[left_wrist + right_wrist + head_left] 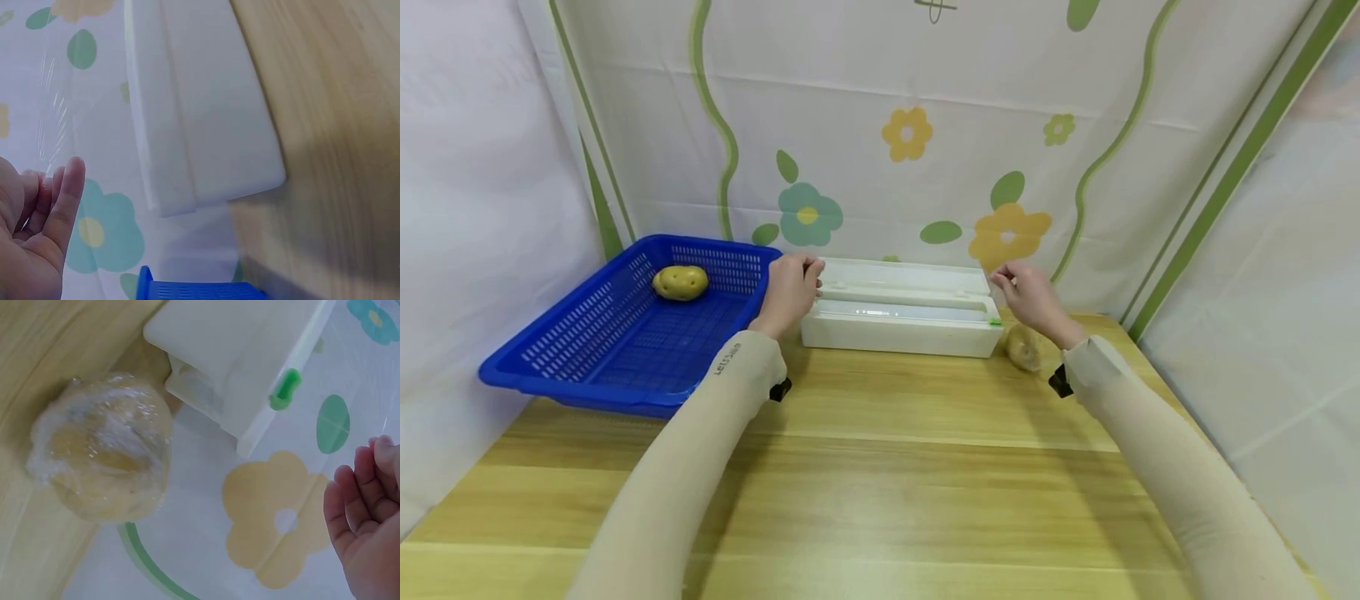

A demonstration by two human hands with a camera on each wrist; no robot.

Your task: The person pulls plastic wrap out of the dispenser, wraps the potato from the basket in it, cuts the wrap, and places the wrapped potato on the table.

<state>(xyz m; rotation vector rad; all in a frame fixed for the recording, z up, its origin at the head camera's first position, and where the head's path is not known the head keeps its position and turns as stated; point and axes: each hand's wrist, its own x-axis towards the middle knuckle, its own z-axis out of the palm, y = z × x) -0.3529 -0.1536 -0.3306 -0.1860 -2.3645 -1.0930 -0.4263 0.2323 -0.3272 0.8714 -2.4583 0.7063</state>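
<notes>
Behind the middle of the table stands a white cling film dispenser (898, 335), its lid tipped back and a roll lying inside. My left hand (790, 290) pinches one edge of clear cling film (55, 115) above the box's left end. At the right end, my right hand (1032, 298) pinches the film's other side between thumb and fingers. Glossy streaks show the sheet stretched between both hands. A green slide cutter (285, 389) sits at the dispenser's right end. Just below my right hand lies a potato wrapped in film (106, 456).
On the left, a blue plastic basket (576, 390) with slatted walls holds one unwrapped potato (681, 283). A white flower-patterned cloth (865, 158) hangs directly behind the dispenser, and white cloth sides close in the wooden table (880, 492) left and right.
</notes>
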